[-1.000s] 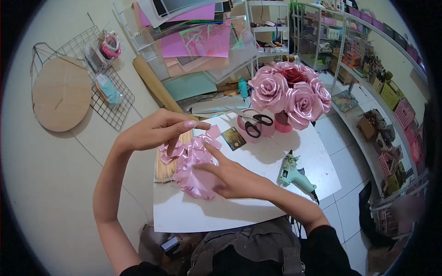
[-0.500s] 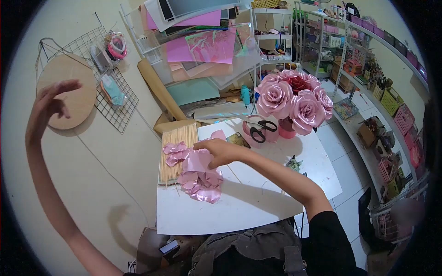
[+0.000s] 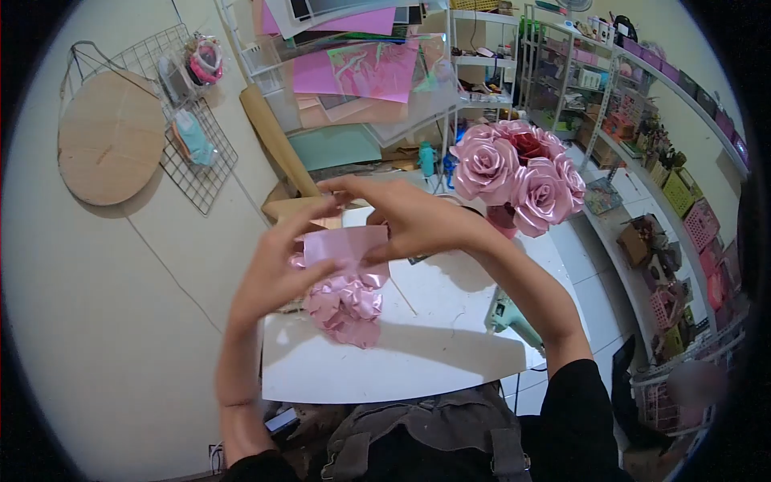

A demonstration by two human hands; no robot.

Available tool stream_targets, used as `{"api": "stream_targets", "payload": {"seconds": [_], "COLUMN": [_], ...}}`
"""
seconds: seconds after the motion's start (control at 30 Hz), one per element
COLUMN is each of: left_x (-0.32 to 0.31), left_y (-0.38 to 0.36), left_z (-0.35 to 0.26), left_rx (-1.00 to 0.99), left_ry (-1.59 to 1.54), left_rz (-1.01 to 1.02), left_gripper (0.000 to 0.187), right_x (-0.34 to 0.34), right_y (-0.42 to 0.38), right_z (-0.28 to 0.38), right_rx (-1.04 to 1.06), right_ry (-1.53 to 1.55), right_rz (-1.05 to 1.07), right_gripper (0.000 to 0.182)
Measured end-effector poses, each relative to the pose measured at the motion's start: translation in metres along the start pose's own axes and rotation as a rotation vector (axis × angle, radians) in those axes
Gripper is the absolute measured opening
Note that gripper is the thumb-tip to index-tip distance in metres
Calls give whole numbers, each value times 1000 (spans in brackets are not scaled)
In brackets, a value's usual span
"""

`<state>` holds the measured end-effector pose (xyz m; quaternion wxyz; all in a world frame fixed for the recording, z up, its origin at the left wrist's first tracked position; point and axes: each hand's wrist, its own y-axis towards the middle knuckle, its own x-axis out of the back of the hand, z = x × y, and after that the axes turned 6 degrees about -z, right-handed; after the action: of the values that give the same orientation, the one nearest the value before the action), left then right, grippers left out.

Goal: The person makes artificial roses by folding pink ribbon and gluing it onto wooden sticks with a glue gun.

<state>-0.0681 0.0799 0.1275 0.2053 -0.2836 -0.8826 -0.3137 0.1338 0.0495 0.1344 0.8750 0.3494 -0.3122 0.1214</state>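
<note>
A smooth pink square piece [image 3: 341, 243], like shiny paper or satin, is raised between my two hands above the table. My left hand [image 3: 277, 269] grips its left side, thumb across the front. On the other edge, my right hand [image 3: 426, 217] pinches it, with its long fingers arched over the top. Beneath lie crumpled, curled pink petals [image 3: 345, 312] in a loose pile on the white table [image 3: 426, 349]. My hands hide most of the bundle of wooden sticks behind them.
Large pink roses [image 3: 522, 181] with a red centre stand at the table's back right. A mint-green glue gun [image 3: 516, 317] lies by the right edge, near my forearm. One thin stick [image 3: 404, 297] rests on the tabletop. Shelves [image 3: 642, 257] line the right side.
My left hand has come down from the upper left to the pink piece. My right hand has lifted the piece off the pile. The glue gun now shows more fully beside my right arm.
</note>
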Motion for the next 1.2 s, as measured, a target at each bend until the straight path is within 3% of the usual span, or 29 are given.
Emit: {"api": "stream_targets", "payload": {"seconds": [0.07,0.13,0.2,0.27,0.33,0.4,0.53,0.63,0.7,0.73,0.8,0.83,0.87,0.93,1.1,1.17,1.2], "left_x": [-23,-39,-61,-87,-109,-124,-130,-133,-134,-134,-136,-138,-140,-146,-144,-138,-135], "left_y": [2,0,-11,-29,-36,-41,-39,-42,-46,-48,-50,-50,-51,-51,-50,-48,-48], "left_z": [-1,7,28,34,44,51,48,46,52,53,49,47,42,34,34,35,35], "left_rx": [19,22,19,237,305,387,281,226,232,230,221,199,205,239,213,17,16], "left_ry": [-94,-196,-285,-501,-573,-626,-414,-380,-389,-405,-434,-468,-464,-627,-505,-117,-114], "left_rz": [3,5,-142,-270,-259,-253,-282,-368,-396,-415,-402,-377,-367,-290,-253,-339,-340], "left_gripper": [52,51,47,37,33,30,28,23,24,25,26,27,27,28,29,31,31], "right_x": [4,12,21,14,0,-21,-42,-45,-42,-41,-39,-45,-51,-61,-80,-85,-86], "right_y": [-24,-55,-101,-160,-194,-227,-244,-245,-250,-247,-242,-235,-228,-216,-202,-203,-203], "right_z": [5,7,8,4,20,14,-5,-7,-8,-5,11,15,18,24,30,30,30], "right_rx": [-72,-312,-421,-502,-845,-982,-1002,-1008,-846,-838,-687,-723,-732,-615,-791,-818,-846], "right_ry": [56,60,-195,-347,-669,-786,-740,-678,-633,-625,-417,-266,-259,-83,351,377,398], "right_rz": [-2,-198,-222,-282,-110,-53,-51,-191,-390,-382,-618,-769,-774,-911,-863,-830,-799], "right_gripper": [73,66,63,61,58,58,56,51,44,44,40,36,36,25,37,40,42]}}
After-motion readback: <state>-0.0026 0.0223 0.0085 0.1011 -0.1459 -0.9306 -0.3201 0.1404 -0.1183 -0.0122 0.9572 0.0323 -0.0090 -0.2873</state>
